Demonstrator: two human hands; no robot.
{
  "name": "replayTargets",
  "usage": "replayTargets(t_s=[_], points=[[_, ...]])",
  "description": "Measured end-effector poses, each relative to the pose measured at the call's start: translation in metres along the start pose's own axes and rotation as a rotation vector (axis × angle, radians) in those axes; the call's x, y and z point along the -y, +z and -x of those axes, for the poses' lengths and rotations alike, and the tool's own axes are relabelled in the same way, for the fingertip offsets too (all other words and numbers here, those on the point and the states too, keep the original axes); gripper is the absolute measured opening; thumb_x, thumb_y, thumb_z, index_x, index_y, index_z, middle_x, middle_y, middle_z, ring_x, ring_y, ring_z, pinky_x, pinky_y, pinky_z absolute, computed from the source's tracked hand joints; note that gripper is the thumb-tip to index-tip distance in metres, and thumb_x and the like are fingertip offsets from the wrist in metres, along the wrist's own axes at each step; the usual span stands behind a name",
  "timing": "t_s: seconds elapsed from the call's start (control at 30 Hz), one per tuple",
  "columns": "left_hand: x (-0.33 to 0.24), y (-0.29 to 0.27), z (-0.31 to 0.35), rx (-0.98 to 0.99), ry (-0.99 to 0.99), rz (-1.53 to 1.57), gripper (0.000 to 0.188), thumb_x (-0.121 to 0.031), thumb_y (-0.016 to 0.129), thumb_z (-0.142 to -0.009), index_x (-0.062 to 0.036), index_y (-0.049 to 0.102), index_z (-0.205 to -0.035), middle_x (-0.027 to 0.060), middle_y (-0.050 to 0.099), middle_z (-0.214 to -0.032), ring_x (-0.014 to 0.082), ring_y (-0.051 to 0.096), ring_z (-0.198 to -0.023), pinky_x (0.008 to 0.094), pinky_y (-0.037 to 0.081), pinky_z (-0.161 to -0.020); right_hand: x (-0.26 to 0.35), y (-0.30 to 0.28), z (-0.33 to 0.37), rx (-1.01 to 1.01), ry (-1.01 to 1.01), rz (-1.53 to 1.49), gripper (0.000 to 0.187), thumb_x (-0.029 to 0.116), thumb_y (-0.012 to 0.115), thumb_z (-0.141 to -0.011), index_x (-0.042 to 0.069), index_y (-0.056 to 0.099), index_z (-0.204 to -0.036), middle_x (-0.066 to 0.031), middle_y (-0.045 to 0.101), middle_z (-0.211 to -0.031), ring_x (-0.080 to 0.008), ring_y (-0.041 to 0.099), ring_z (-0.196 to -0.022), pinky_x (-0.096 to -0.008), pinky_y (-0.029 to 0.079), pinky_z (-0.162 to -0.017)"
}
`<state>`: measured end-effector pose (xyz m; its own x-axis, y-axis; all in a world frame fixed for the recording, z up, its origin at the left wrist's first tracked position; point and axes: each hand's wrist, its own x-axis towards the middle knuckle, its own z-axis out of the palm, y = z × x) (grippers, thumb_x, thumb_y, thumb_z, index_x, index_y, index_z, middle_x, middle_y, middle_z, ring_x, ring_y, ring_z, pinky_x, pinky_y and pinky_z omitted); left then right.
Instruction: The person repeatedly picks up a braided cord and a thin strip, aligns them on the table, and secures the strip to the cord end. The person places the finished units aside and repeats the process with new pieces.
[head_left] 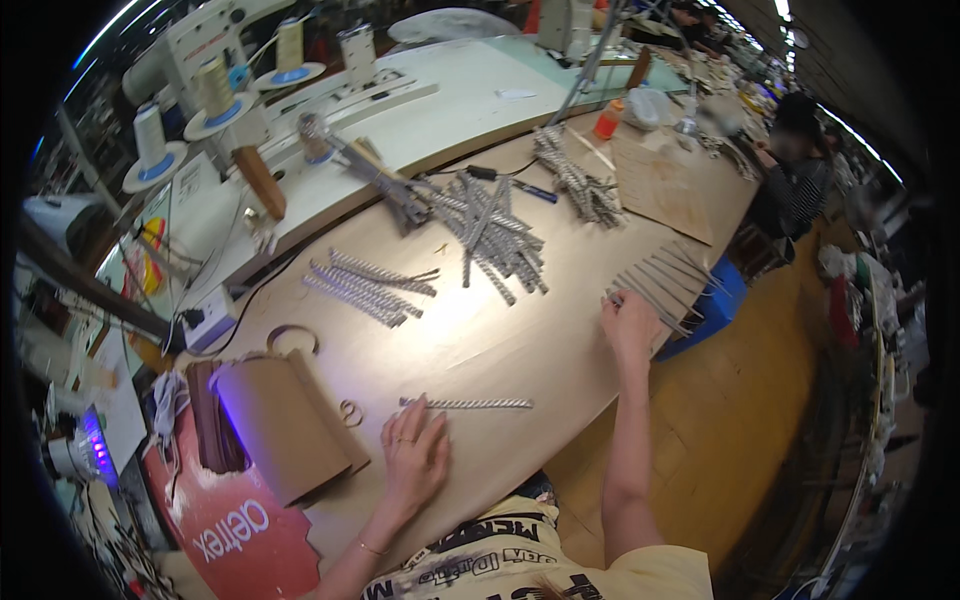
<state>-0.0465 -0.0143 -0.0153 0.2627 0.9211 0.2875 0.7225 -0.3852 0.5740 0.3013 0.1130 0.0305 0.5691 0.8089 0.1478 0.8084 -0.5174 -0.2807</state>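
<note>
A single silver-grey braided strip (480, 404) lies crosswise on the brown-covered table near me. My left hand (415, 455) rests by its left end, fingers spread with the fingertips touching it. At the table's right edge, several thin grey strips (675, 280) lie side by side. My right hand (627, 318) reaches to their left ends, fingers pinched on a thin grey strip that they partly hide. Farther in, a loose group of braided strips (365, 290) and a larger heap of grey strips (497, 235) lie on the table.
A tied bundle of strips (575, 175), a blue-handled tool (535, 190) and an orange bottle (608, 120) are at the back. Brown card pieces (285, 425) stand at left. Beyond is a sewing machine (200, 50) with thread cones; a blue bin (715, 315) sits right.
</note>
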Motion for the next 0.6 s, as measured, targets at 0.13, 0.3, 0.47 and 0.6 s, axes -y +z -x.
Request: replayTargets(t_s=[0.13, 0.3, 0.47, 0.6], points=[[-0.019, -0.01, 0.004, -0.015, -0.128, 0.345, 0.027, -0.008, 0.066, -0.089, -0.0029, 0.069, -0.116, 0.0167, 0.064, -0.125, 0.0304, 0.062, -0.112, 0.0375, 0.046, -0.097, 0.027, -0.024, 0.027, 0.194, -0.075, -0.309, 0.022, 0.03, 0.072, -0.086, 0.008, 0.071, -0.091, -0.0067, 0.064, -0.071, -0.0224, 0.063, -0.068, -0.0361, 0.048, -0.066], [-0.033, -0.019, -0.009, 0.125, -0.503, 1.154, 0.039, -0.016, 0.064, -0.097, 0.0002, 0.059, -0.132, 0.0128, 0.063, -0.128, 0.0192, 0.063, -0.111, 0.0324, 0.049, -0.095, 0.068, -0.046, 0.088, 0.607, -0.428, -0.702, 0.019, 0.021, 0.077, -0.083, 0.005, 0.07, -0.09, -0.0047, 0.055, -0.065, -0.0125, 0.052, -0.061, -0.0291, 0.043, -0.058], [-0.027, -0.028, -0.018, -0.018, -0.536, 1.464, 0.048, -0.028, 0.066, -0.097, -0.0003, 0.056, -0.136, 0.0096, 0.065, -0.126, 0.0135, 0.063, -0.101, 0.0259, 0.049, -0.081, 0.097, -0.046, 0.148, 0.726, -0.652, -0.655, 0.024, 0.024, 0.077, -0.083, 0.003, 0.069, -0.091, -0.0073, 0.061, -0.07, -0.0187, 0.057, -0.059, -0.032, 0.041, -0.052], [-0.022, -0.037, -0.014, -0.184, -0.628, 1.42, 0.036, -0.019, 0.066, -0.097, 0.0004, 0.064, -0.127, 0.0056, 0.071, -0.108, 0.0093, 0.062, -0.088, 0.023, 0.048, -0.074, 0.102, -0.06, 0.167, 0.643, -0.685, -0.393, 0.032, 0.032, 0.076, -0.083, 0.006, 0.068, -0.099, -0.0054, 0.064, -0.082, -0.0214, 0.061, -0.078, -0.039, 0.04, -0.08]])
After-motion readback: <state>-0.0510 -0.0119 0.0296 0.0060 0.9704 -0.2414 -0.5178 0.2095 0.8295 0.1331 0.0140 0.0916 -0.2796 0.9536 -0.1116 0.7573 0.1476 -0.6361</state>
